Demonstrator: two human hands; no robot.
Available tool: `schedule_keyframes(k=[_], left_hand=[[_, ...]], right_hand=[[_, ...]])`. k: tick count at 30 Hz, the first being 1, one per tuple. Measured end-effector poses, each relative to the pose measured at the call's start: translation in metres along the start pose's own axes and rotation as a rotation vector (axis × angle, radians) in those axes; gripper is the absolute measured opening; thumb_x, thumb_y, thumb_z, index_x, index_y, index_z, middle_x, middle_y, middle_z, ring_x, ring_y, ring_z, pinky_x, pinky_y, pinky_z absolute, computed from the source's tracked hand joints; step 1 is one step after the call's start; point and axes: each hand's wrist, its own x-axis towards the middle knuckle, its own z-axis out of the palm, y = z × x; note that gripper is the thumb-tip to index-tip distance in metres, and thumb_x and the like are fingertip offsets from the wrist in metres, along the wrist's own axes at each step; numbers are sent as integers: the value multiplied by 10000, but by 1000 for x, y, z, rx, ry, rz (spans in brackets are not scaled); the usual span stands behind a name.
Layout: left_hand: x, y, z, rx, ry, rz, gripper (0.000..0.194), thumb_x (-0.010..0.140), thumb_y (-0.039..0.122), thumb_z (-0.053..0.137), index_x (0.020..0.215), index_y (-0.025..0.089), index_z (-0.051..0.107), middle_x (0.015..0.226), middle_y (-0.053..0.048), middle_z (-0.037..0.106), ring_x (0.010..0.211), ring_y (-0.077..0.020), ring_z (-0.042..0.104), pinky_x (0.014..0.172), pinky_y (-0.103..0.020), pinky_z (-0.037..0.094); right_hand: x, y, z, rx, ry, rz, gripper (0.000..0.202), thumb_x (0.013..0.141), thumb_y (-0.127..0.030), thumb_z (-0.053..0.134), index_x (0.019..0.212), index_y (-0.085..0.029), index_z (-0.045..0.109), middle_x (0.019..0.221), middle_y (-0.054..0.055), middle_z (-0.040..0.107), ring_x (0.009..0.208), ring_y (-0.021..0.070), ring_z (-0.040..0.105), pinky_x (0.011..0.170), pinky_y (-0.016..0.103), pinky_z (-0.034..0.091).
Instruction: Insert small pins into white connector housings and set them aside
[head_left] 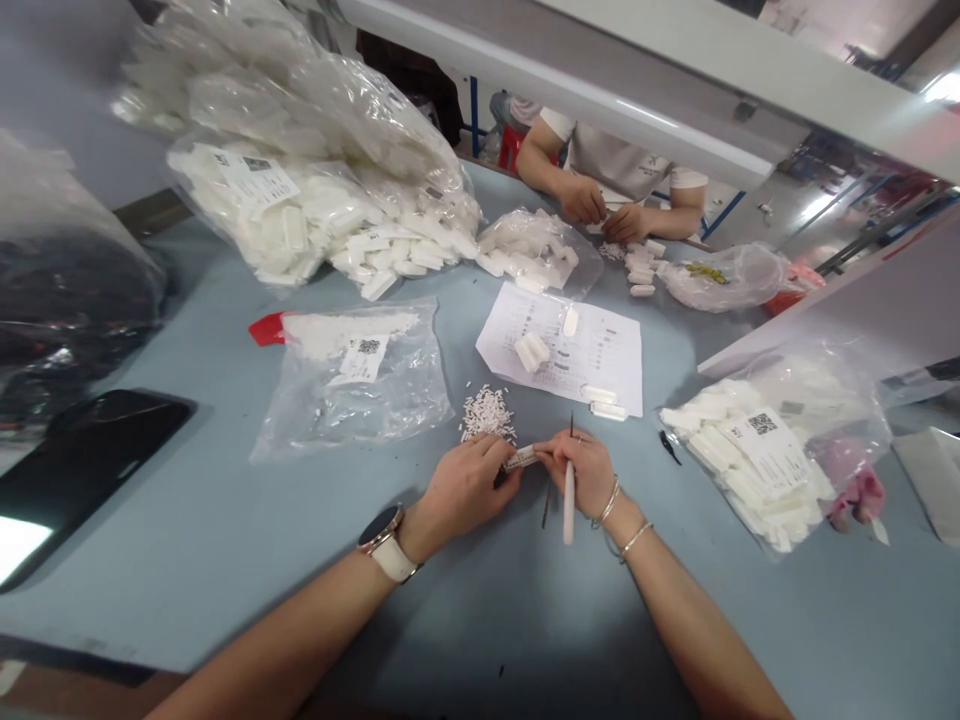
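My left hand (469,485) is closed on one end of a small white plastic piece (521,458) with a row of dark marks or holes along it. At its other end are the fingertips of my right hand (581,470). That hand also grips a slim tool with a pale handle (568,510), its thin dark tip pointing away from me. A thin dark metal rod (546,507) shows just left of the handle; whether it is held or lying down I cannot tell. Just beyond my left fingers lies a heap of tiny white pieces (486,412).
A printed sheet (502,335) bears several white plastic parts. Clear bags of white parts stand at back left (292,235) and right (765,460). A flatter bag (352,400) and a black tablet-like slab (97,460) lie left. Across the table a co-worker's hands (606,212) handle small parts.
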Motion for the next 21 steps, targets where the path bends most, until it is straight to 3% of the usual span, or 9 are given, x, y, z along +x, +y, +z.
schedule_keyframes(k=[3, 7, 12, 16, 21], left_hand=[[0, -1, 0, -5, 2, -7, 105, 831, 244, 494, 750, 186, 526, 703, -34, 618, 671, -173, 583, 608, -278, 451], [1, 0, -1, -7, -1, -10, 115, 840, 247, 485, 753, 187, 531, 701, -32, 613, 652, -160, 577, 601, -269, 451], [1, 1, -2, 1, 22, -7, 134, 834, 234, 484, 716, 184, 523, 679, -31, 600, 634, -157, 567, 581, -268, 443], [0, 1, -1, 7, 11, -9, 119, 833, 237, 490, 733, 186, 529, 700, -33, 611, 654, -161, 574, 593, -271, 448], [-1, 0, 0, 33, 13, -5, 136, 841, 243, 484, 718, 191, 509, 687, -27, 603, 644, -160, 569, 586, -267, 439]], right_hand=[[-3, 1, 0, -57, 44, -82, 248, 830, -171, 479, 600, -248, 429, 808, 42, 733, 741, 175, 634, 720, 343, 528], [-6, -2, -1, -72, 140, -81, 281, 798, -143, 473, 554, -251, 384, 807, 35, 734, 746, 183, 635, 689, 349, 537], [-7, 1, -2, -96, 46, -140, 179, 781, -130, 489, 650, -244, 529, 689, 16, 697, 705, 180, 628, 726, 347, 535], [-6, 2, 0, -207, -46, -167, 149, 780, -133, 490, 776, -238, 595, 764, 38, 703, 775, 193, 636, 783, 351, 525], [-4, -5, 1, -138, 63, -99, 163, 777, -138, 471, 647, -233, 496, 740, 33, 710, 688, 173, 633, 675, 315, 518]])
